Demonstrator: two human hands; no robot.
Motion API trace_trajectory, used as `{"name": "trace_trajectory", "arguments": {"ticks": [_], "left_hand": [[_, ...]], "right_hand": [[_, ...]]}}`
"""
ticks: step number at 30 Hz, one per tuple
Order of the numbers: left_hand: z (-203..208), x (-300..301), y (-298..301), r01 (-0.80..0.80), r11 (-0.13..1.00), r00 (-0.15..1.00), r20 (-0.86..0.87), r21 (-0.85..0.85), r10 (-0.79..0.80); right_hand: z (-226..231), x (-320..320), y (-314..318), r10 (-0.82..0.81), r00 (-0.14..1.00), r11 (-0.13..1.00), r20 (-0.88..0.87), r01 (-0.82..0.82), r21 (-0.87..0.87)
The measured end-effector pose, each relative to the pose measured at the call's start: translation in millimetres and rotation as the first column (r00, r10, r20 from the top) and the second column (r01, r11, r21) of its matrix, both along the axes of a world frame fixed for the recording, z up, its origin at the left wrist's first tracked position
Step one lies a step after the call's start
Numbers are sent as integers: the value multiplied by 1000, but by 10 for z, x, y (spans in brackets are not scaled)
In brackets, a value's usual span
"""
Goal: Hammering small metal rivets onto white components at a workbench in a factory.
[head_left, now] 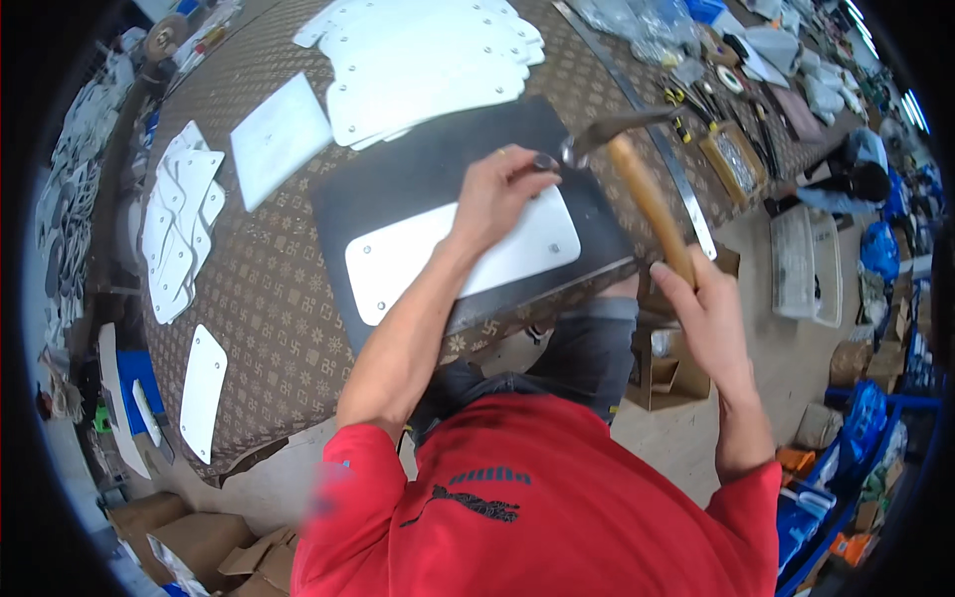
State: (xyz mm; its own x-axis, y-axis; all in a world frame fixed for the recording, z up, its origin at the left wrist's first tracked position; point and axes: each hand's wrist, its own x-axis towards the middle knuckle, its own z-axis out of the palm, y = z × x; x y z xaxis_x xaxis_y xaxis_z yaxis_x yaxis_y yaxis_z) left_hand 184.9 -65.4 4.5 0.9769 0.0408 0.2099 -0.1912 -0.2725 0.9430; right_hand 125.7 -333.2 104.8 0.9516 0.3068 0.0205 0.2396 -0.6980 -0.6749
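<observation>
My left hand (489, 199) is closed around a short dark metal punch (544, 162), which stands over the far right corner of a white panel (512, 251). The panel has rounded corners and metal studs near them; my forearm hides part of it. Under it lies a black mat (423, 151). In my right hand (712, 310) is the wooden handle of a hammer (649, 202). Its metal head is raised just right of the punch, with a small gap seeming to show between them.
A big stack of white panels (428, 70) lies beyond the mat. To the left are a white square block (282, 141), smaller white pieces (179, 224) and a single one (204, 393). A steel ruler (686, 194) and pliers (679, 98) lie right on the patterned tabletop.
</observation>
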Motion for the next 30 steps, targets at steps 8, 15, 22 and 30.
{"name": "trace_trajectory", "arguments": {"ticks": [8,15,22,30], "left_hand": [[316,-452,-126,100,978,994,-23,-184,-106],[154,-490,-228,147,971,979,-110,-189,-170],[85,-573,-160,109,992,994,-16,-63,-110],[241,-684,136,-66,835,986,-165,-546,-30]], "right_hand": [[495,-463,-114,-241,960,877,-145,280,390],[1174,-564,-328,-242,962,700,127,82,710],[127,-522,-65,29,971,985,-236,-67,-157],[-203,-316,-15,-172,926,872,-335,301,386]]}}
